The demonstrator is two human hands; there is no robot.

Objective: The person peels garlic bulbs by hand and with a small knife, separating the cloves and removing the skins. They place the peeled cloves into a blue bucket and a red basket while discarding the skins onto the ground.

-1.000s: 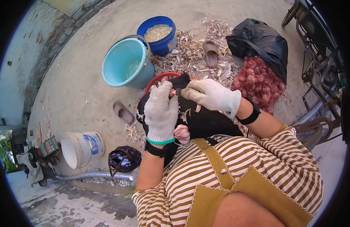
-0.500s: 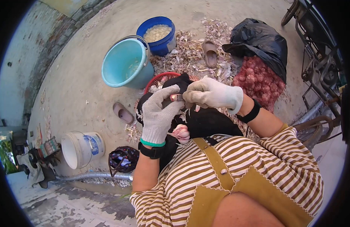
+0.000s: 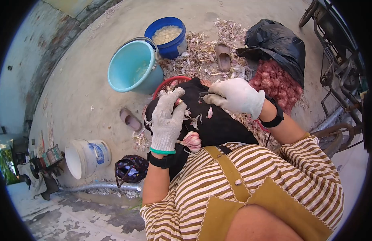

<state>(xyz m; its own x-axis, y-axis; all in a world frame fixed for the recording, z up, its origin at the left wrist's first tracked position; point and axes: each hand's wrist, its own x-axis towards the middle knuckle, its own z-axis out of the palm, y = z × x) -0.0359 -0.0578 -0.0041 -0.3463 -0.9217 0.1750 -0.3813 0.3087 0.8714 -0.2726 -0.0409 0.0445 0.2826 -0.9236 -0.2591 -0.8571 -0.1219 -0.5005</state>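
Observation:
My left hand (image 3: 168, 120), in a pale knit glove, pinches a reddish garlic clove (image 3: 178, 102) between thumb and fingers. Gloved too, my right hand (image 3: 235, 96) is closed on a small knife (image 3: 202, 95) whose short dark blade points toward the left hand; a gap separates blade and clove. A whole garlic bulb (image 3: 192, 141) with its stalk rests on my lap by the left wrist. One loose clove (image 3: 210, 112) and bits of skin lie on the black cloth (image 3: 222, 130) over my legs.
Beyond my knees stand a red basket (image 3: 161, 89) of garlic, a turquoise bucket (image 3: 115, 72) and a blue bucket (image 3: 149, 29) of peeled cloves. Garlic skins surround a slipper (image 3: 223, 57). At right are a mesh sack (image 3: 274, 82) of bulbs and a black plastic bag (image 3: 276, 40).
My right hand has moved right with the knife, away from the clove. My left hand has shifted slightly left and up, still holding the clove.

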